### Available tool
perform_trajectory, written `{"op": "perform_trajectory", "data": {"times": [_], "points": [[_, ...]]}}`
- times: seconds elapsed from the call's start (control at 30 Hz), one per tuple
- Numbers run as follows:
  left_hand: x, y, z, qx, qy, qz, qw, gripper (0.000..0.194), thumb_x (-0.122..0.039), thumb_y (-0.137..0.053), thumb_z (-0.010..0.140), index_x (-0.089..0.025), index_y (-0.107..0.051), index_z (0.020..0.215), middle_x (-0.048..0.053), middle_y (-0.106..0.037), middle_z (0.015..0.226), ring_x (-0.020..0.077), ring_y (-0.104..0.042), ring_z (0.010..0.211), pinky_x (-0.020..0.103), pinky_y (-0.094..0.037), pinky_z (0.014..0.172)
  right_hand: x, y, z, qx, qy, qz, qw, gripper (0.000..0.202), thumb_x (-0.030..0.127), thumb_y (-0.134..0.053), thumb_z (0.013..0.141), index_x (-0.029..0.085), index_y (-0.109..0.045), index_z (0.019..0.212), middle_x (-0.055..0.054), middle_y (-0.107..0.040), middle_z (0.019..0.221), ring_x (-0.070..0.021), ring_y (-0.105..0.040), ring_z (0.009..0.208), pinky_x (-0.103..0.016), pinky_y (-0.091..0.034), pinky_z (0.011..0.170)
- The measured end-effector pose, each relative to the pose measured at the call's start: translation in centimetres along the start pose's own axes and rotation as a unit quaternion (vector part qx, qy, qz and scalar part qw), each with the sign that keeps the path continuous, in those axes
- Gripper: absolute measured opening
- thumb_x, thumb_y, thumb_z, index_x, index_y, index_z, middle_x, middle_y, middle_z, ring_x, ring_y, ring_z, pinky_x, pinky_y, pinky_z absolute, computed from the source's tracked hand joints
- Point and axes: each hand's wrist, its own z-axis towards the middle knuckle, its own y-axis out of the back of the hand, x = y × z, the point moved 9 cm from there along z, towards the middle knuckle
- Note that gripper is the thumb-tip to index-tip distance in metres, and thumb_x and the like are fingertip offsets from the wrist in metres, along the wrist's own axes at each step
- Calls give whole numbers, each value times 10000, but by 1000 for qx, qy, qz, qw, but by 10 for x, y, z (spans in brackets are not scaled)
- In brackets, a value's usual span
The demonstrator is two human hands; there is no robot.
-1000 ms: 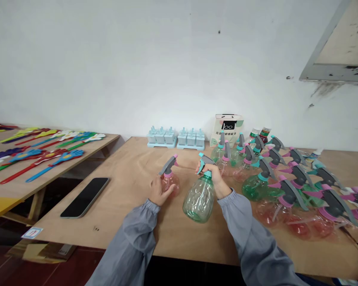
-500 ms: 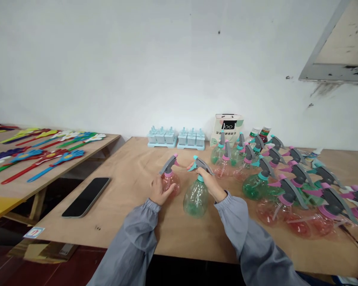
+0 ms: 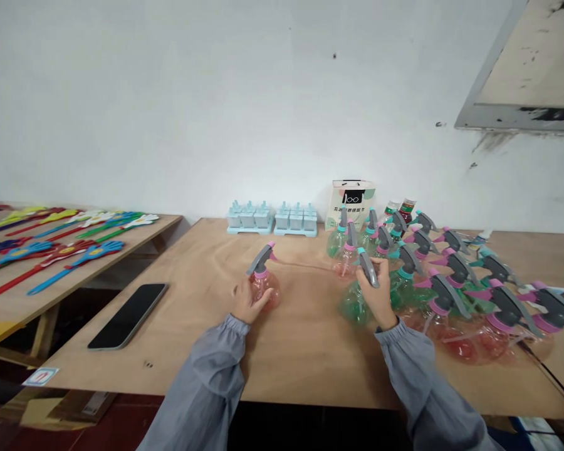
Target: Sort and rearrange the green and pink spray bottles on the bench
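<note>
My left hand (image 3: 248,302) is wrapped round the body of a pink spray bottle (image 3: 269,289) with a grey and pink trigger head, which stands upright on the wooden table. On the right, my right hand (image 3: 377,289) grips the neck and head of a green spray bottle (image 3: 355,304) with a grey and turquoise head. Its fingers cover the collar, and I cannot tell whether its base touches the table. Close to that hand stands a group of several pink and green spray bottles (image 3: 439,304).
Two light-blue ice-pop moulds (image 3: 250,220) and a printed paper bag (image 3: 350,207) stand along the wall. A black phone (image 3: 129,316) lies on the table (image 3: 301,369) at left. On another table are several colourful hand-shaped flat toys (image 3: 70,257).
My right hand has carried the green spray bottle from beside the pink one rightwards to the group. My left hand stays on the pink bottle. The view has shifted slightly.
</note>
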Motion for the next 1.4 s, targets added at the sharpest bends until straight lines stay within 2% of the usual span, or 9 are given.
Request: {"op": "perform_trajectory", "data": {"times": [0.17, 0.33, 0.43, 0.73, 0.97, 1.1, 1.27, 1.33, 1.4], "points": [[-1, 1, -1, -3, -3, -4, 1000, 644, -578, -633, 795, -184, -479, 1280, 170, -650, 1221, 356, -640, 1142, 552, -438, 1004, -16, 12, -3, -40, 3, -22, 999, 342, 402, -689, 773, 230, -506, 1004, 10, -615, 834, -170, -589, 730, -331, -480, 713], [-2, 1, -1, -8, -10, -11, 1000, 657, -590, -634, 797, -183, -474, 1286, 166, -649, 1206, 369, -639, 1136, 568, -449, 996, -40, 13, -21, -43, -16, -35, 998, 421, 477, -734, 760, 229, -516, 1022, -24, -661, 922, -191, -629, 834, -355, -495, 798], [-3, 1, -1, -7, -12, -16, 1000, 638, -572, -645, 796, -183, -474, 1272, 161, -651, 1194, 353, -640, 1133, 554, -456, 1000, -50, 13, -25, -42, -38, -40, 998, 414, 525, -736, 745, 225, -544, 956, -19, -663, 872, -204, -628, 829, -370, -490, 822], [-7, 3, 0, -6, -8, -21, 1000, 643, -564, -658, 788, -184, -485, 1276, 153, -662, 1179, 341, -647, 1127, 543, -467, 1006, -56, -2, -4, -26, -49, -40, 998, 431, 546, -731, 734, 209, -597, 967, -45, -695, 899, -233, -644, 872, -408, -481, 879], [-4, 1, 0, -3, -8, -23, 1000, 651, -572, -646, 799, -190, -474, 1297, 152, -660, 1187, 344, -638, 1162, 541, -463, 1019, -59, -3, -4, -28, -30, -53, 998, 442, 565, -726, 748, 216, -567, 968, -34, -668, 897, -222, -628, 870, -414, -486, 882], [-4, 1, -1, -6, -10, -20, 1000, 642, -591, -628, 814, -191, -475, 1292, 151, -658, 1195, 340, -631, 1178, 544, -452, 1031, -38, 6, -7, -73, 42, -38, 996, 627, 508, -788, 707, 220, -475, 1167, -84, -598, 1144, -229, -614, 1036, -439, -496, 957], [-3, 4, 0, -20, -9, -12, 1000, 651, -619, -645, 784, -180, -506, 1244, 148, -672, 1119, 348, -654, 1111, 539, -488, 976, 31, 29, -45, -155, 230, -60, 959, 669, 398, -799, 734, 250, -420, 1265, -111, -490, 1293, -291, -534, 1248, -550, -434, 1070], [-2, 6, -1, -41, -5, -11, 999, 673, -644, -676, 740, -179, -523, 1202, 147, -671, 1078, 352, -662, 1068, 528, -512, 932, 57, 26, -65, -132, 299, -52, 944, 594, 346, -794, 745, 277, -454, 1227, -87, -518, 1235, -290, -565, 1196, -549, -464, 1036], [-4, 5, -3, -60, 3, -15, 998, 700, -667, -698, 700, -183, -525, 1175, 141, -668, 1049, 344, -672, 1017, 510, -530, 891, 72, 3, -75, -34, 313, -49, 948, 473, 297, -756, 788, 288, -499, 1184, -80, -561, 1185, -277, -602, 1136, -519, -497, 1000]]}}
